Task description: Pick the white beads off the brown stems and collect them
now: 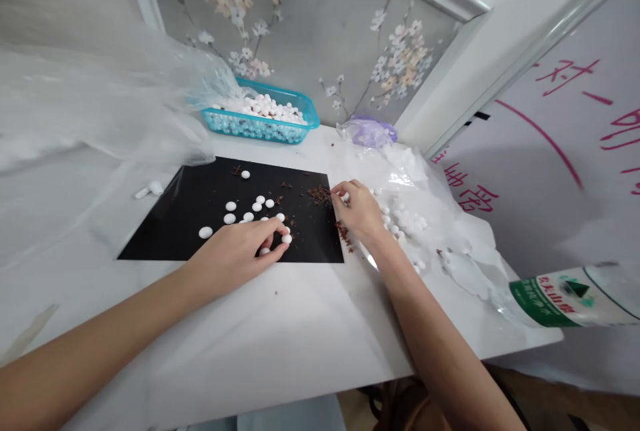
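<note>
Over the front of a black sheet (165,231), my left hand (240,247) pinches a small white ball (287,239) between thumb and forefinger. Several more white balls (229,219) lie loose on the sheet around and behind that hand. My right hand (359,209) is at the sheet's right edge, its thumb and fingertips closed together beside a small heap of reddish-brown bits (319,195). What those fingertips hold, if anything, is too small to make out. More brown pieces (343,234) are scattered just below the right hand.
A blue plastic basket (260,131) full of white balls stands behind the sheet. Clear plastic bags (100,104) hang at left. On the right are a bag of white balls (407,217), a purple bag (370,132) and a labelled bottle (575,297) lying sideways. A whiteboard (540,151) leans there.
</note>
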Demonstrator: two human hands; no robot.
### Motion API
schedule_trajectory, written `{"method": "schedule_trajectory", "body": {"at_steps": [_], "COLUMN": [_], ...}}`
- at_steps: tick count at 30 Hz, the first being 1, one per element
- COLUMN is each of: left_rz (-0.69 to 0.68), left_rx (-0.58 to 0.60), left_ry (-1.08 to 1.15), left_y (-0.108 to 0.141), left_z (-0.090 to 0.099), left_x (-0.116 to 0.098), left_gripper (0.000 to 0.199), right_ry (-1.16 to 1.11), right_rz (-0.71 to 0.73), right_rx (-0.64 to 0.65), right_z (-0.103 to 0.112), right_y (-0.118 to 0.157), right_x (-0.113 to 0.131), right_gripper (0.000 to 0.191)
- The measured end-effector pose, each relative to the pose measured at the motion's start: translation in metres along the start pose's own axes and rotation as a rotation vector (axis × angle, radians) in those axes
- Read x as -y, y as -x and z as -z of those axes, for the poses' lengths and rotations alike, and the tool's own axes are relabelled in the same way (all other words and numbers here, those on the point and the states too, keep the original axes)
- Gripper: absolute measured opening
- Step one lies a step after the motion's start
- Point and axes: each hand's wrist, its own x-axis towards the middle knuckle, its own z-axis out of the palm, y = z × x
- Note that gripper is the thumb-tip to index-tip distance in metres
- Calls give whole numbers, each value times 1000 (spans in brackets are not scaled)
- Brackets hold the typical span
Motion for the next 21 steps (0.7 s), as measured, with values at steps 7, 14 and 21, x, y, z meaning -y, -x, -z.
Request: {"method": "schedule_trajectory", "body": {"at_steps": [7, 14, 21], "left_rz": [11, 26, 55], "left_rx": [-8, -71, -150], "left_ry": [35, 276, 455], "left_y": [0, -4, -5], "left_z": [-2, -5, -5], "left_x": [3, 9, 8], "left_gripper": [18, 20, 17], "right_ry": [-7, -48, -30], "right_rz": [169, 166, 156], "right_rx": [-4, -37, -23], "right_z": [-15, -17, -18], "right_y": [5, 6, 4], "right_x": [8, 5, 1], "right_gripper": [27, 24, 29]}}
